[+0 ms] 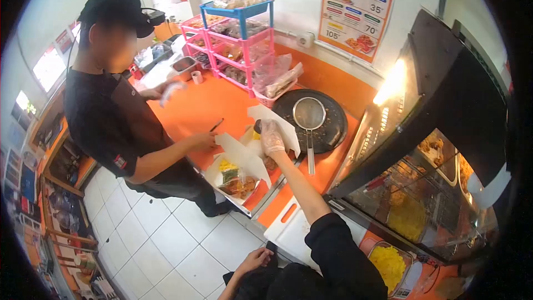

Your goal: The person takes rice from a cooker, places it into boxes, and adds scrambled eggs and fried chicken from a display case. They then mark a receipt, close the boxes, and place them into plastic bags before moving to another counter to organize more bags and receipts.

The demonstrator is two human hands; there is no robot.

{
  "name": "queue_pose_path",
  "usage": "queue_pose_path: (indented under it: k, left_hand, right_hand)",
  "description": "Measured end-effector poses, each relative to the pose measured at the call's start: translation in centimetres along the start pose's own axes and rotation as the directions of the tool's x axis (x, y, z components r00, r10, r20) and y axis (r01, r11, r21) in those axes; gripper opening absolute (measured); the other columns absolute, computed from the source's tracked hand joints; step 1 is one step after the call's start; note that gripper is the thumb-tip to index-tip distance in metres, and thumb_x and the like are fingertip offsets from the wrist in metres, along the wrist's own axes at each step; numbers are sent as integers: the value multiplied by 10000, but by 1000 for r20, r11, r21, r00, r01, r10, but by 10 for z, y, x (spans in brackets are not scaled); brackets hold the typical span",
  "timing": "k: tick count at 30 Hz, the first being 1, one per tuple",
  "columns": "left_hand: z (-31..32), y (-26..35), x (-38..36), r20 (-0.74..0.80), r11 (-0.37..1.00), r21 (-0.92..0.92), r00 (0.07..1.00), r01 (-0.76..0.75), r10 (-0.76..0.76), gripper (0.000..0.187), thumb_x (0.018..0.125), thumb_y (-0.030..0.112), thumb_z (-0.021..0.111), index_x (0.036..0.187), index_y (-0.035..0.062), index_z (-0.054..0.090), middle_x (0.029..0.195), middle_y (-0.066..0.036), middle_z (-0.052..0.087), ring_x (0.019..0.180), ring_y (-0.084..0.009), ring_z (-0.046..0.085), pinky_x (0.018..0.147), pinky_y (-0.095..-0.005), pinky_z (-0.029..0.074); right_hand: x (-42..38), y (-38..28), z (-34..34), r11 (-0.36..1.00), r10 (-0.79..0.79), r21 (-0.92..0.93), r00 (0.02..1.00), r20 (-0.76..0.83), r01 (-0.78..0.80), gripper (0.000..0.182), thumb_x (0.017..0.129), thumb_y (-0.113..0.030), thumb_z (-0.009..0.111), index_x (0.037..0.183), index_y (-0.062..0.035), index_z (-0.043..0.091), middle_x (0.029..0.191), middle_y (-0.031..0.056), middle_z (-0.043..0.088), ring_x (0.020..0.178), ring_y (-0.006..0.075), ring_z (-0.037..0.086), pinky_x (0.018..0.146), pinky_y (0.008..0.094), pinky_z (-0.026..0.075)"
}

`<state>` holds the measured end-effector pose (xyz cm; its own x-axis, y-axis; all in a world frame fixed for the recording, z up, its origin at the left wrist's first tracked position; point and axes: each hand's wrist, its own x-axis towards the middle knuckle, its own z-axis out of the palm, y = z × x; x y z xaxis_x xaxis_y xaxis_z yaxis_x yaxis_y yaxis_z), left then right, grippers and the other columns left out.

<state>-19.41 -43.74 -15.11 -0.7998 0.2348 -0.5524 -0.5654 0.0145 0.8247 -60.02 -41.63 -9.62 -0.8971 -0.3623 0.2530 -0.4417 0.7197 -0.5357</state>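
Note:
My right hand (pixel 272 138), in a clear plastic glove, reaches over the rear open white food box (pixel 283 130). Its fingers are bent by a small dark item (pixel 257 126) at the box; what they grip is hidden. In front stands another open box (pixel 260 169) with yellow food (pixel 226 165), a green leafy piece (pixel 229 176) and reddish-brown pieces (pixel 241 187). Low by my body, my bare left hand (pixel 255 260) has curled fingers at a dark item (pixel 271 247) I cannot identify.
A co-worker at left holds a pen (pixel 217 125). Right of the boxes, a strainer (pixel 309 114) lies on a round black pan (pixel 338 128). A lit warmer cabinet (pixel 388 189), white cutting board (pixel 300 233) and tray of yellow food (pixel 387 266) stand nearer; a pink rack (pixel 244 66) stands behind.

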Motion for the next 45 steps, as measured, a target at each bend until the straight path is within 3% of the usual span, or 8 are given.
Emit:
queue_pose_path:
  k: [11, 17, 20, 24, 30, 34, 40, 45]
  left_hand:
    - [0, 22, 45, 120, 990, 34, 984, -133, 128, 282, 948, 250, 437, 1000, 7, 569, 762, -34, 560, 665, -106, 550, 604, -241, 492]
    - [69, 65, 72, 443, 973, 187, 896, -136, 41, 236, 932, 224, 489, 954, 1, 564, 741, -33, 551, 658, -87, 537, 590, -229, 478]
    - [136, 89, 73, 599, 921, 319, 801, -224, -13, 205, 921, 185, 516, 947, -11, 568, 752, -32, 544, 646, -76, 516, 583, -223, 460]
    - [246, 98, 59, 758, 863, 252, 644, -438, 106, 283, 833, 186, 641, 1011, 4, 518, 835, -39, 521, 767, -115, 517, 667, -252, 453]
    - [388, 82, 16, 677, 444, 187, 442, -876, 588, 755, 514, 216, 865, 1047, 11, 370, 969, -90, 415, 908, -218, 444, 817, -311, 381]
    - [408, 61, 23, 588, 385, 245, 452, -890, 671, 591, 543, 156, 829, 930, 34, 399, 889, -77, 410, 835, -214, 433, 766, -301, 381]
    - [449, 63, 27, 364, 502, 298, 582, -812, 727, 292, 728, 32, 666, 872, 44, 413, 801, -47, 421, 697, -127, 434, 587, -260, 409]
    - [425, 75, 113, 148, 574, 312, 636, -757, 758, 321, 717, 55, 684, 907, 32, 426, 803, -46, 425, 707, -134, 436, 584, -274, 414]
  right_hand:
    - [-142, -37, -128, 877, -135, 335, 847, -513, 343, 471, 747, -82, 578, 1201, -29, 466, 1056, 192, 551, 952, 351, 523, 814, 427, 426]
    - [-389, 58, -272, 926, -189, 365, 956, 225, 97, 483, 768, -192, 577, 1194, 1, 457, 1078, 215, 548, 1046, 322, 521, 894, 411, 404]
    - [-483, 64, -347, 774, 569, -37, 668, 479, -632, 492, 734, -164, 592, 1195, -45, 466, 1123, 197, 526, 1053, 355, 508, 866, 441, 407]
    - [-564, 99, -331, 525, 848, -36, 527, -55, -850, 597, 793, -268, 551, 1289, 5, 360, 1248, 265, 433, 1166, 414, 403, 946, 478, 337]
    - [-586, 127, -293, 855, 450, 195, 500, -740, -481, 676, 847, -329, 549, 1350, 30, 275, 1314, 249, 367, 1213, 417, 347, 1016, 455, 267]
    - [-615, 151, -287, 644, 710, 756, 460, -533, -119, 609, 845, -256, 565, 1331, 16, 318, 1268, 210, 431, 1131, 340, 452, 963, 379, 357]
    - [-619, 111, -316, 890, 430, 274, 470, -771, -365, 432, 873, -216, 477, 1211, 47, 419, 1206, 261, 442, 1110, 418, 425, 941, 446, 330]
    - [-650, 67, -348, 789, 257, 614, 913, -316, -9, 148, 767, 6, 538, 907, 23, 492, 876, 192, 549, 797, 296, 564, 678, 409, 410]
